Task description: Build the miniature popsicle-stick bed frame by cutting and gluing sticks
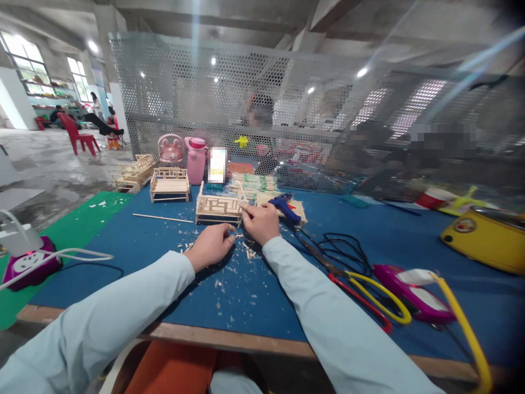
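Note:
A miniature wooden bench [219,208], built of thin sticks with a lattice back, stands on the blue tabletop [262,298]. Closed fingers of my right hand [262,221] are at its right end, apparently gripping it; the fingertips are partly hidden. In front of the bench, my left hand [212,244] is closed, thumb against fingers, low over the table; whatever is in it cannot be made out. Just right of my right hand lies a blue glue gun [288,211]. Small stick offcuts [248,250] are scattered between and around my hands.
A finished-looking bench [169,186] stands behind left, near a pink jug [197,161]. A long thin stick [163,218] lies left. Cables [344,246], a red-handled tool [363,306], a purple power strip [414,295] and a yellow pot [486,238] occupy the right. Perforated mesh [188,82] stands behind.

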Demonstrator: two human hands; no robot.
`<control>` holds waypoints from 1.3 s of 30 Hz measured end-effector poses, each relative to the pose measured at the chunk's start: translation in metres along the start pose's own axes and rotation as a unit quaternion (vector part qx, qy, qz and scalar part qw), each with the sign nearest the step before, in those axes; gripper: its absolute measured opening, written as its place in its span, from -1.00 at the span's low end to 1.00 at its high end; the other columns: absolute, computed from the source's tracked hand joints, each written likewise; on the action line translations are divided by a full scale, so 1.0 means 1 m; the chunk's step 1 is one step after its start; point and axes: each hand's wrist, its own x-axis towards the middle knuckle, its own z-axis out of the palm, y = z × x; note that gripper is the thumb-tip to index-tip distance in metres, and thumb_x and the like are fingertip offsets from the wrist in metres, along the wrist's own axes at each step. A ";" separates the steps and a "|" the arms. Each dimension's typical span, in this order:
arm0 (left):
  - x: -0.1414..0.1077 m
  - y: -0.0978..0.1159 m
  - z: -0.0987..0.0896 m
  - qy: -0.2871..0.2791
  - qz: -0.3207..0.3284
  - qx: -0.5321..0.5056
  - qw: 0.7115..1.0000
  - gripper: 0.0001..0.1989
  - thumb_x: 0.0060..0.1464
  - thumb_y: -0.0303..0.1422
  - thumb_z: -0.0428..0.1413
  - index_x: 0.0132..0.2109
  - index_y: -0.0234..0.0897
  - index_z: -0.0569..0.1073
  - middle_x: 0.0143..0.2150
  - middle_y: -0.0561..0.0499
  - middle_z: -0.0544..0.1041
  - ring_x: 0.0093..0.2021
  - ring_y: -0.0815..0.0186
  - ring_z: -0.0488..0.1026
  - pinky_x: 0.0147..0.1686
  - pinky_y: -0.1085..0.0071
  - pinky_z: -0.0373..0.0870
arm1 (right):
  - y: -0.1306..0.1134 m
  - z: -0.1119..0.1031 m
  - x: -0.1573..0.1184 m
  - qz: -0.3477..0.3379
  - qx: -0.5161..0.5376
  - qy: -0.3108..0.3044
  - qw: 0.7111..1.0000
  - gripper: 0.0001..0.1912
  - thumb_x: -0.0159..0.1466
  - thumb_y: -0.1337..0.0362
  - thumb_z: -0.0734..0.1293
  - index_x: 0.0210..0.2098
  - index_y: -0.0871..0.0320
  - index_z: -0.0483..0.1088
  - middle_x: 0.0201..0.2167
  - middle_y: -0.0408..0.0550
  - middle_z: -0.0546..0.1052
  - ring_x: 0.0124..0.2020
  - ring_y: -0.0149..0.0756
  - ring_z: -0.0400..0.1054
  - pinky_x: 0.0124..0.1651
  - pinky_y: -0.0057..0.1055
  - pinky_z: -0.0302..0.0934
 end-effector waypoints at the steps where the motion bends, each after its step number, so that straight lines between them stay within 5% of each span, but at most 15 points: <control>1: 0.000 0.000 0.000 0.001 0.000 0.002 1.000 -0.71 0.04 -0.36 -0.03 -0.11 -0.35 0.42 -0.38 -0.06 0.51 -0.39 0.29 0.41 -0.33 0.42 0.30 | 0.000 0.000 0.000 -0.001 -0.001 0.001 1.000 -0.72 0.16 0.32 0.16 -0.28 0.12 0.50 -0.45 -0.03 0.57 -0.40 -0.31 0.37 -0.09 -0.32 -0.02; 39: 0.000 0.001 0.000 -0.002 0.000 0.006 1.000 -0.71 0.04 -0.36 -0.03 -0.11 -0.35 0.42 -0.36 -0.07 0.52 -0.39 0.28 0.41 -0.33 0.41 0.30 | -0.002 0.000 -0.001 0.001 0.010 0.002 1.000 -0.70 0.13 0.35 0.16 -0.26 0.13 0.49 -0.45 -0.03 0.57 -0.42 -0.31 0.37 -0.10 -0.31 -0.01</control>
